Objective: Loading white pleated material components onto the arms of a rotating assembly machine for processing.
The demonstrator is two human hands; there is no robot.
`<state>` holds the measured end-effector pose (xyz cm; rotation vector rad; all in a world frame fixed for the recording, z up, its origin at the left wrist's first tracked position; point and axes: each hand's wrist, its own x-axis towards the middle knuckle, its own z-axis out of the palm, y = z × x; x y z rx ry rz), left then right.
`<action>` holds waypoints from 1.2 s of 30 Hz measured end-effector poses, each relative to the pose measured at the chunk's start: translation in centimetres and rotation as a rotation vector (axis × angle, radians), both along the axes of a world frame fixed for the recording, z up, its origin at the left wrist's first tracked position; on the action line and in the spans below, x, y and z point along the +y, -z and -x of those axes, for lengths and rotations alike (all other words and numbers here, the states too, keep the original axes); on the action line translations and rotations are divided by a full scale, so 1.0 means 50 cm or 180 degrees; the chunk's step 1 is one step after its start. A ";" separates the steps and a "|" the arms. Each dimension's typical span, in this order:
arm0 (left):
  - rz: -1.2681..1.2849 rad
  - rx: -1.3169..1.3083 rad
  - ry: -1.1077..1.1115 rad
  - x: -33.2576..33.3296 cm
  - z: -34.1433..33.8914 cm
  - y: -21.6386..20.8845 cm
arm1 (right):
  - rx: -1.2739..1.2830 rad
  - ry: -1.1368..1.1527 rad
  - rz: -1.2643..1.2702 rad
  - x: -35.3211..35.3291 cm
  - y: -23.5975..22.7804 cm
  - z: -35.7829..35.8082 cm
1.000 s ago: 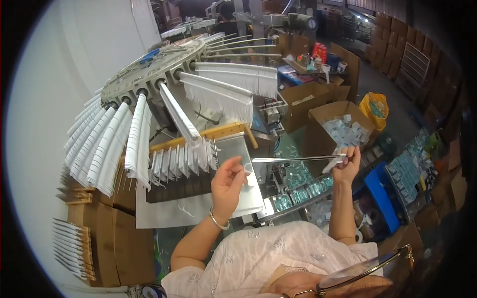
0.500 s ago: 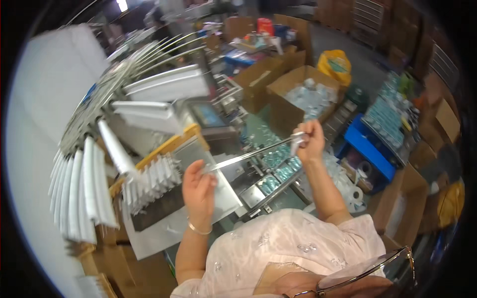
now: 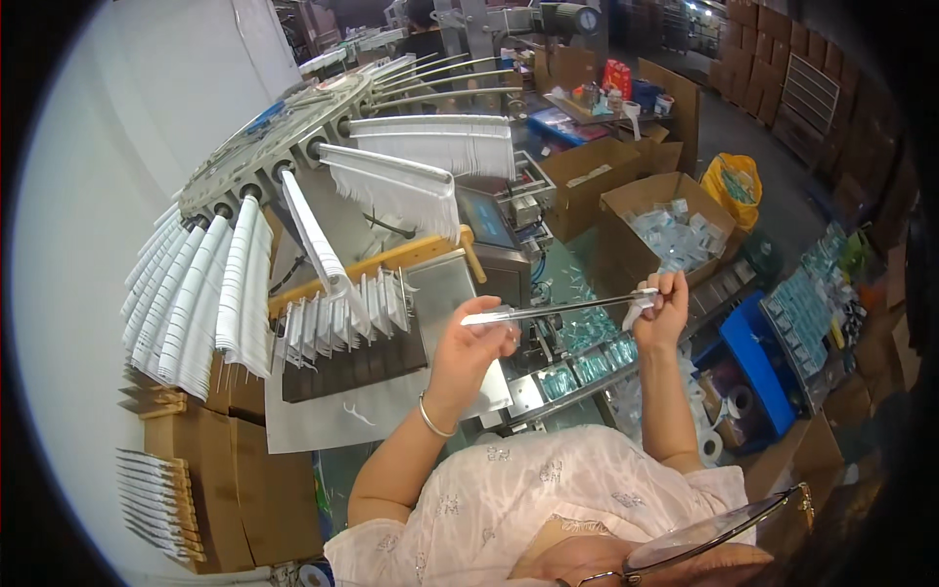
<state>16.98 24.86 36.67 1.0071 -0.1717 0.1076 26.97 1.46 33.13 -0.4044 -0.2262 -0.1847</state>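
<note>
A thin, shiny metal rod (image 3: 577,306) spans the space between my two hands, in front of my chest. My left hand (image 3: 469,347) has its thumb and fingers curled round the rod's left end, where a white strip shows. My right hand (image 3: 661,318) pinches the other end, with a small crumpled white piece (image 3: 638,309) at its fingers. Left of my left hand, bunches of small white plastic pieces (image 3: 342,318) hang in a row over a dark tray (image 3: 357,374) on the metal worktop (image 3: 391,416).
A round rack (image 3: 264,147) carries arms hung with dense white pieces (image 3: 245,284). Beyond my hands, a conveyor (image 3: 528,393) holds teal packs beside a screen (image 3: 486,217). Farther right stand a cardboard box of clear packs (image 3: 611,205), a yellow bag (image 3: 748,166) and a blue bin (image 3: 758,362).
The view has shifted, so the rack and worktop show more fully. My hands still span the same rod, which is now closer to level; the left fingers have closed more round its end.
</note>
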 end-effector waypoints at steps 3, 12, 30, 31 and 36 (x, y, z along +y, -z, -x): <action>-0.1401 -0.0526 -0.1145 0.004 -0.004 0.021 | -0.0025 -0.0042 0.0000 -0.004 -0.002 -0.011; -0.5232 -0.1693 -0.1708 0.001 0.046 -0.029 | -0.0561 -0.0055 0.0646 0.029 -0.046 -0.026; -0.1920 -0.0652 -0.0984 0.056 0.104 0.096 | -0.1213 0.0742 0.3122 0.246 -0.239 -0.139; -0.1878 -0.0575 -0.0993 0.057 0.108 0.093 | -0.1180 0.0794 0.3066 0.249 -0.239 -0.140; -0.1841 -0.0495 -0.0997 0.064 0.109 0.089 | -0.1125 0.0838 0.2930 0.254 -0.242 -0.139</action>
